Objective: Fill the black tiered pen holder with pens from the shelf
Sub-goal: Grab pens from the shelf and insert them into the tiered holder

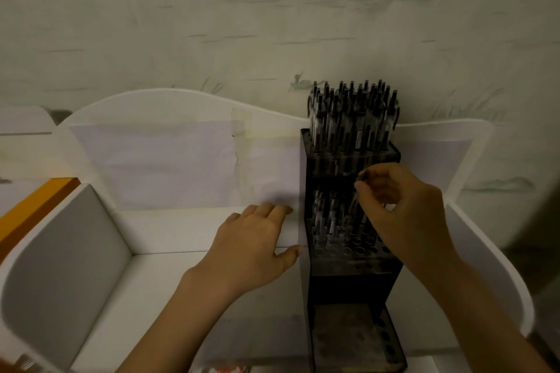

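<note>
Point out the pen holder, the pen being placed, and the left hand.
pen holder (351,285), head view, dark front wall below the middle tier
pen (355,200), head view, barrel under the right hand
left hand (251,245), head view, back of hand

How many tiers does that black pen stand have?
3. The top tier is packed with pens, the middle tier is partly filled beside the right hand, and the bottom tier shows only holes.

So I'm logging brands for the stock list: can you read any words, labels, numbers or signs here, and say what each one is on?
No text can be read in this picture.
Pens in the black pen holder: pale patches on some barrels may be labels, too small and blurred to read.
Pen in the right hand: no readable marking.
White shelf, orange box and wall: no writing visible.
</note>
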A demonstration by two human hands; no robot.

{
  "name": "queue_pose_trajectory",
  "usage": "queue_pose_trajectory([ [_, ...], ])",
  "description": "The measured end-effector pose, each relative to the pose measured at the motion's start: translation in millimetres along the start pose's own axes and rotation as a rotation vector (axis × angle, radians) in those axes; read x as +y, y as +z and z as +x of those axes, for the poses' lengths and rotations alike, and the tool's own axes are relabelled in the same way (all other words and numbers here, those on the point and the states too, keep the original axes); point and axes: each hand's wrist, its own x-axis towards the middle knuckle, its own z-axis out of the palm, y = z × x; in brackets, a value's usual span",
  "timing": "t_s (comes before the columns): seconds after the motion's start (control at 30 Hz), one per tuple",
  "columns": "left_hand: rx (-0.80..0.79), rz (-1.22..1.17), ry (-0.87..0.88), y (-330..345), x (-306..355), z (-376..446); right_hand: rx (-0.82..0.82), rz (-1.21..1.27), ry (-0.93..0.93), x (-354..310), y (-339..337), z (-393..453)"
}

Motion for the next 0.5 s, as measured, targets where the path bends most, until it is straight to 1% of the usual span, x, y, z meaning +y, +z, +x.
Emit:
queue_pose_trajectory([
  [0.23,0.011,0.000,-0.020,-2.1,1.3,-2.3,-0.042,-0.024,-0.005,13.1,13.4,-3.0],
  [0.37,0.020,0.007,-0.031,-4.7,3.9,-2.7,-0.129,-0.149,0.024,26.2,22.7,-11.0],
  [0.5,0.024,0.007,-0.043,-7.4,8.5,-4.9,-0.116,-0.137,0.062,30.3,24.6,-15.9],
])
